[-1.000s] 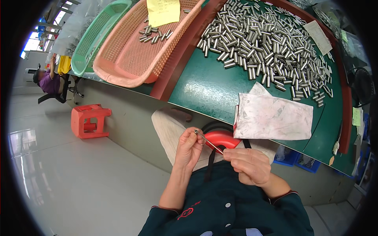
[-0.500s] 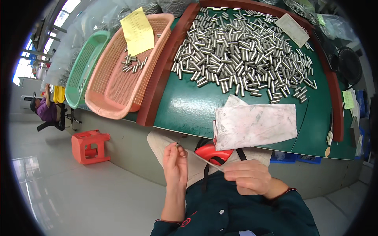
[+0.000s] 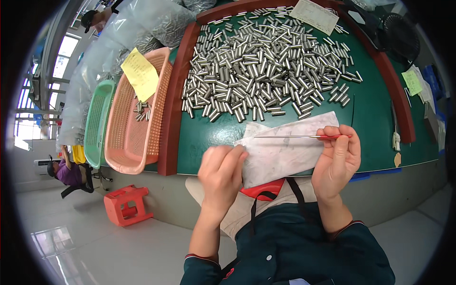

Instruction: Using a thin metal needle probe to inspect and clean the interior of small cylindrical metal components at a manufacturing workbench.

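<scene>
My right hand (image 3: 336, 159) pinches the red handle of a thin metal rod (image 3: 294, 137), held level over a smudged white cloth (image 3: 285, 149) at the green table's front edge. My left hand (image 3: 221, 178) is raised just left of the cloth, its fingers curled loosely near the rod's free tip; whether it holds anything I cannot tell. Beyond the cloth lies a wide heap of several small silver cylinders (image 3: 266, 71) on the green mat (image 3: 375, 118).
A pink basket (image 3: 130, 128) with a yellow note (image 3: 141, 73) and a few cylinders stands left of the mat, a green basket (image 3: 97, 123) beside it. Clear bags of parts (image 3: 123, 33) are behind. A red stool (image 3: 126, 204) and a seated person (image 3: 66, 168) are at left.
Both hands have risen from my lap to the table edge. The right hand has swung the rod level over the cloth, and the view has tilted toward the table.
</scene>
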`<action>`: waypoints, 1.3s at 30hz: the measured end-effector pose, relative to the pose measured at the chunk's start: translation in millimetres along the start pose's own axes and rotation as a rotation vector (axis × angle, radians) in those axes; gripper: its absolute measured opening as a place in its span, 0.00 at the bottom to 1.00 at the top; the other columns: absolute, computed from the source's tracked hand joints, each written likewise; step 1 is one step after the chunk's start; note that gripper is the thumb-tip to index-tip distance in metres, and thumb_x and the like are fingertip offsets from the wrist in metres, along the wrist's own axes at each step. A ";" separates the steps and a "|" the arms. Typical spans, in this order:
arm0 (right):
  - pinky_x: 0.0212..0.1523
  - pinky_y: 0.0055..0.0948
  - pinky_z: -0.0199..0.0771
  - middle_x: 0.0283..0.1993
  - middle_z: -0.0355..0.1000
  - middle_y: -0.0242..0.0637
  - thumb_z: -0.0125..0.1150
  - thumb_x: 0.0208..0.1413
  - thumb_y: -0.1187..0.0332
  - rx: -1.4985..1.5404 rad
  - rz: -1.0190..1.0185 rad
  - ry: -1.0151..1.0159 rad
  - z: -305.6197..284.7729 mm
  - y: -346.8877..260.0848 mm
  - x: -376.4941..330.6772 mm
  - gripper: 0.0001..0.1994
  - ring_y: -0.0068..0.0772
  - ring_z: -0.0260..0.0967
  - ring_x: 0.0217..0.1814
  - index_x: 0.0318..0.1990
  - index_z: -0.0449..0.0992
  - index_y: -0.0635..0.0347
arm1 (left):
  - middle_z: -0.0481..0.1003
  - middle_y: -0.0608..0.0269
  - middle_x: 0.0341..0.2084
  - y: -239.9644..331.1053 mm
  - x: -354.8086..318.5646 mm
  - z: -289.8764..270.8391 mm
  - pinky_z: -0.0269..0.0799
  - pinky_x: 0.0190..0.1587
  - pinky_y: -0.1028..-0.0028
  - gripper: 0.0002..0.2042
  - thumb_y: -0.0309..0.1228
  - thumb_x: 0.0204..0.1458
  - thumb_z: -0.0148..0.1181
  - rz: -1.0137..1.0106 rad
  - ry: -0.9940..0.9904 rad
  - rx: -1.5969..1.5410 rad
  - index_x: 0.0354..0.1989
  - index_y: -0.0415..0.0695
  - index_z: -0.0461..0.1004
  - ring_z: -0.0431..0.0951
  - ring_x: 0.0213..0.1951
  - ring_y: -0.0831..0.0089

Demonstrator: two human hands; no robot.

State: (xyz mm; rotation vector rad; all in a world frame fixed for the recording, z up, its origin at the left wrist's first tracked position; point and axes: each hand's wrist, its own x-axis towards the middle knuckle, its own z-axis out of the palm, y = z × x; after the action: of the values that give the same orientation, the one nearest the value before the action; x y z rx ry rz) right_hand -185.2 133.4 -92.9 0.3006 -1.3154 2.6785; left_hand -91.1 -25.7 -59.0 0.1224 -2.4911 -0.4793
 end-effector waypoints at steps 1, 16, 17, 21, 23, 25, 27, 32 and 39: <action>0.40 0.32 0.69 0.33 0.70 0.47 0.42 0.57 0.74 0.006 0.009 -0.008 -1.2 1.3 1.3 0.09 0.36 0.69 0.34 0.42 0.64 0.69 | 0.69 0.61 0.19 -5.7 1.5 3.2 0.61 0.23 0.74 0.07 0.20 0.35 0.62 -0.016 -0.004 -0.053 0.25 0.38 0.73 0.67 0.22 0.69; 0.38 0.29 0.71 0.31 0.71 0.47 0.43 0.57 0.74 -0.054 -0.010 -0.062 -1.4 2.6 2.6 0.08 0.34 0.70 0.32 0.41 0.64 0.70 | 0.67 0.63 0.16 0.2 -13.1 -3.8 0.59 0.23 0.74 0.08 0.23 0.35 0.64 -0.040 -0.005 -0.052 0.24 0.39 0.72 0.65 0.20 0.68; 0.38 0.29 0.71 0.31 0.71 0.47 0.43 0.57 0.74 -0.061 -0.010 -0.054 -2.5 1.9 2.0 0.08 0.34 0.70 0.32 0.41 0.64 0.70 | 0.67 0.61 0.17 12.2 -13.7 -12.0 0.59 0.23 0.75 0.08 0.24 0.34 0.65 -0.043 0.139 -0.104 0.23 0.38 0.72 0.64 0.20 0.69; 0.38 0.29 0.70 0.32 0.71 0.46 0.43 0.57 0.74 -0.038 0.000 -0.087 2.2 0.6 1.6 0.08 0.34 0.70 0.32 0.41 0.64 0.70 | 0.65 0.64 0.16 1.0 -18.3 2.4 0.59 0.25 0.74 0.08 0.25 0.35 0.64 -0.009 -0.165 -0.067 0.24 0.39 0.71 0.64 0.20 0.69; 0.38 0.29 0.70 0.32 0.71 0.46 0.43 0.57 0.74 -0.062 -0.010 -0.071 -1.9 2.0 4.3 0.08 0.34 0.70 0.33 0.41 0.64 0.70 | 0.65 0.65 0.16 10.2 -17.4 -9.2 0.58 0.24 0.74 0.09 0.25 0.35 0.64 0.075 -0.012 -0.064 0.25 0.40 0.71 0.65 0.21 0.70; 0.38 0.29 0.70 0.32 0.71 0.46 0.43 0.57 0.75 -0.058 -0.005 -0.091 -1.5 0.7 3.2 0.08 0.33 0.70 0.33 0.41 0.64 0.70 | 0.64 0.65 0.15 19.6 -24.5 -27.6 0.58 0.24 0.74 0.09 0.26 0.35 0.64 0.096 0.202 -0.059 0.25 0.41 0.71 0.65 0.20 0.70; 0.38 0.29 0.70 0.32 0.71 0.46 0.43 0.57 0.74 -0.062 0.010 -0.100 1.2 -3.3 -1.3 0.08 0.33 0.69 0.33 0.41 0.64 0.70 | 0.64 0.65 0.16 9.2 -22.2 -7.1 0.57 0.23 0.73 0.08 0.25 0.35 0.64 0.122 -0.134 0.020 0.25 0.40 0.71 0.64 0.20 0.70; 0.38 0.29 0.70 0.32 0.70 0.46 0.42 0.57 0.75 -0.087 -0.014 -0.092 -3.3 0.2 -0.5 0.08 0.34 0.69 0.33 0.42 0.64 0.70 | 0.68 0.64 0.17 15.8 -30.6 -23.4 0.58 0.23 0.75 0.10 0.24 0.32 0.66 -0.027 0.109 -0.161 0.26 0.39 0.73 0.65 0.21 0.71; 0.41 0.31 0.68 0.34 0.70 0.46 0.43 0.57 0.73 -0.091 -0.003 -0.099 -0.7 1.5 -2.4 0.09 0.35 0.68 0.35 0.43 0.64 0.68 | 0.67 0.60 0.26 11.4 -97.5 -30.3 0.60 0.32 0.76 0.08 0.28 0.50 0.52 -0.852 0.361 -1.463 0.34 0.36 0.68 0.64 0.28 0.75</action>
State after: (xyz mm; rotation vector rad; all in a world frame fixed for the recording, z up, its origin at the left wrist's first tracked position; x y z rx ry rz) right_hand -183.3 132.9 -95.1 0.4297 -1.4577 2.6225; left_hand 6.5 -5.7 -84.4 0.5798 -1.1314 -2.1825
